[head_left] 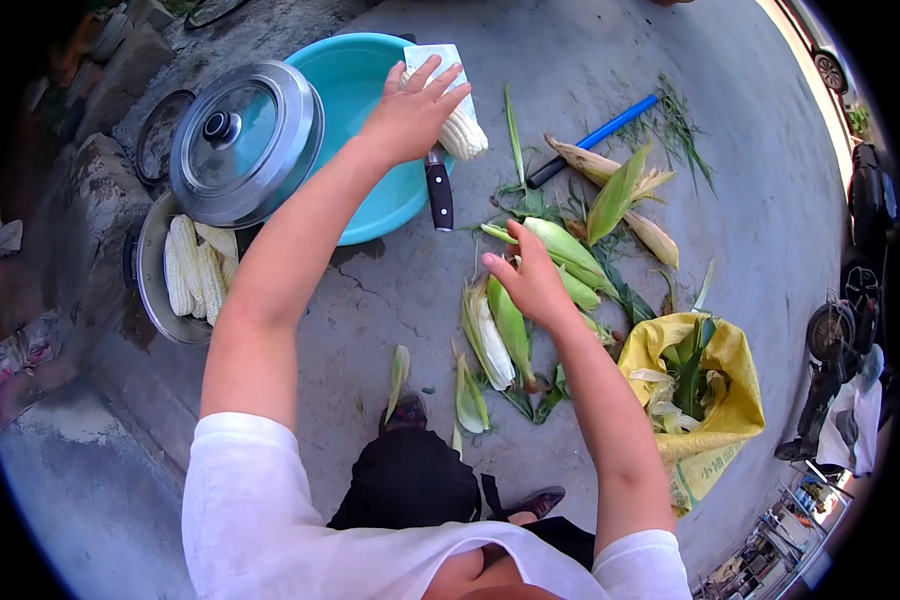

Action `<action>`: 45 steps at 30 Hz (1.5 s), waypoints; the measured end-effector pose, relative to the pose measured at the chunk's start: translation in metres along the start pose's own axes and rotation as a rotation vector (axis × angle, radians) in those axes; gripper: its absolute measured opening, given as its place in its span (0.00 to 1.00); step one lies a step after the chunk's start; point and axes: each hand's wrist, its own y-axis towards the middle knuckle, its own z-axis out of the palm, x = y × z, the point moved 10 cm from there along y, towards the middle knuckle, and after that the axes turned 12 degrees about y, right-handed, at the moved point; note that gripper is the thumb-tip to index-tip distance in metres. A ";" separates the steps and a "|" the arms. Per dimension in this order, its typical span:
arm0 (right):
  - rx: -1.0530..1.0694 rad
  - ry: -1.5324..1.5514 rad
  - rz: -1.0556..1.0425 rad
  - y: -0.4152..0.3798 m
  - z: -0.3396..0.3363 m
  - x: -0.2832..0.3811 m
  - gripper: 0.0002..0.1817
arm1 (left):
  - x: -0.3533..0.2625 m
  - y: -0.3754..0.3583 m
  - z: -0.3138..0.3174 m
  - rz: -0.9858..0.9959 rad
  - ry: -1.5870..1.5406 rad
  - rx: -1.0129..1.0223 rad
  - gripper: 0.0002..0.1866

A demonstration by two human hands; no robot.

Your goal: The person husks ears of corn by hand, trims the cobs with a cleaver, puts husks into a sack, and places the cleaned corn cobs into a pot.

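Observation:
My left hand (415,112) is over the teal basin (310,58), its fingers spread on top of a white husked corn cob (462,135). The cob lies across a white board or cloth (435,58) at the basin's rim. Below it, a dark-handled knife (439,192) rests against the rim, its blade mostly hidden. My right hand (532,278) hovers above green corn ears, thumb and forefinger apart, with nothing visible between them. Beside it lie a green-husked ear (510,325) and a partly husked pale ear (486,335).
On the left, a steel pot (155,285) holds white cobs, partly under a glass lid (235,145). A yellow sack (735,400) with husks stands at the right. Farther up lie a blue-and-black rod (600,137) and dry husks. My feet are below the corn.

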 end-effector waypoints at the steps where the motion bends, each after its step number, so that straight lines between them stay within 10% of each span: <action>1: -0.021 0.046 0.005 0.018 0.013 0.000 0.38 | -0.011 0.006 0.013 0.178 0.113 0.086 0.32; 9: -0.124 0.234 0.132 0.086 0.076 0.007 0.30 | -0.035 0.019 0.048 0.449 0.090 0.476 0.29; 12: -0.128 0.225 0.092 0.082 0.059 0.009 0.26 | 0.005 0.025 0.004 0.224 -0.105 0.017 0.24; 18: -0.235 0.439 -0.123 -0.035 -0.005 0.033 0.29 | 0.080 -0.054 -0.025 -0.645 -1.939 -0.259 0.28; 23: -0.288 0.158 0.044 -0.121 -0.057 -0.011 0.18 | -0.015 -0.079 -0.032 -0.416 -2.433 0.081 0.34; 27: -0.433 -0.276 0.084 -0.185 -0.150 -0.053 0.13 | -0.091 -0.096 -0.054 -0.619 -2.348 0.183 0.34; 30: -0.521 -0.547 0.249 -0.259 -0.245 -0.097 0.11 | -0.149 -0.099 -0.075 -0.348 -2.248 0.442 0.38; 45: -0.968 -0.016 0.644 -0.601 -0.307 -0.332 0.16 | -0.483 -0.051 -0.176 0.027 -2.079 0.966 0.31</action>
